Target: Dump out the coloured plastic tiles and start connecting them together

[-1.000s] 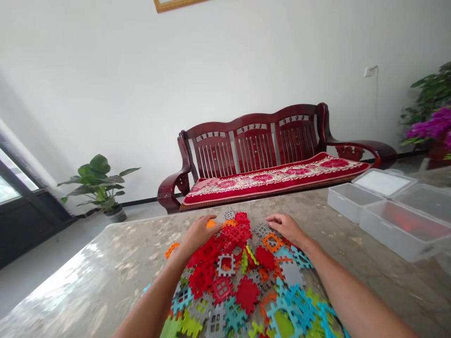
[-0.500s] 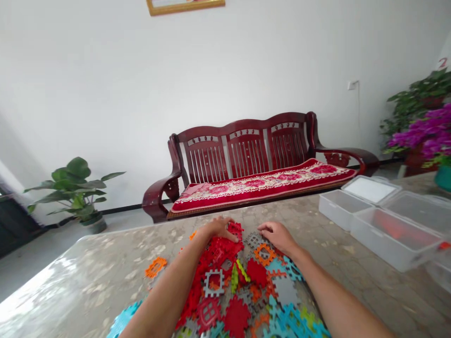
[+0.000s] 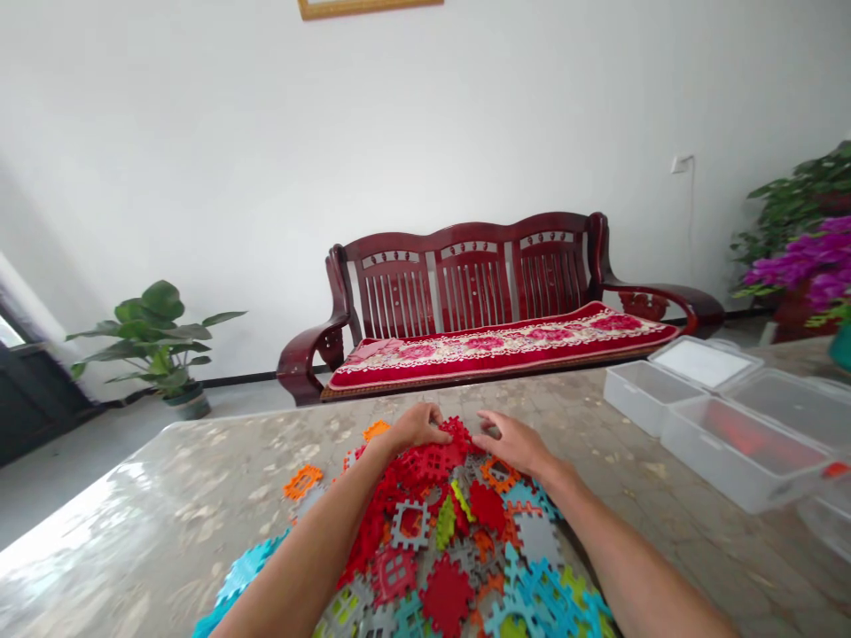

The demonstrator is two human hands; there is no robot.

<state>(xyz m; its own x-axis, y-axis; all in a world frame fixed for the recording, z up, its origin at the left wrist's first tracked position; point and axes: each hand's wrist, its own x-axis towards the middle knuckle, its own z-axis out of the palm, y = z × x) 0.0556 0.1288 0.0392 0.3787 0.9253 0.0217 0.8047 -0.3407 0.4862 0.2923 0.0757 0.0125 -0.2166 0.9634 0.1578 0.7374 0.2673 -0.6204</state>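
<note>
Evidently, the work in hand is gathering or sorting at the far end of a heap of interlocking plastic pieces, with both hands meeting around one red cluster (image 3: 456,431). That cluster lies on top of the heap, between the left hand (image 3: 418,425) and the right hand (image 3: 511,441). The left hand arches over the red pieces, its fingers curled; whether they pinch one cannot be told. The right hand's fingers are bent but spread, with a gap showing between them, and the lower fingertips are at the cluster's edge.

Nearer the body, a green piece (image 3: 445,523) and a red plate (image 3: 447,595) lie between the forearms, while blue pieces (image 3: 251,565) rest on the table (image 3: 152,514) outside the left arm. Clear boxes (image 3: 718,470) stand to the right, well apart. Taking a single piece from here would seem to call for closing the fingertips on one toothed edge, without dragging its neighbours.
</note>
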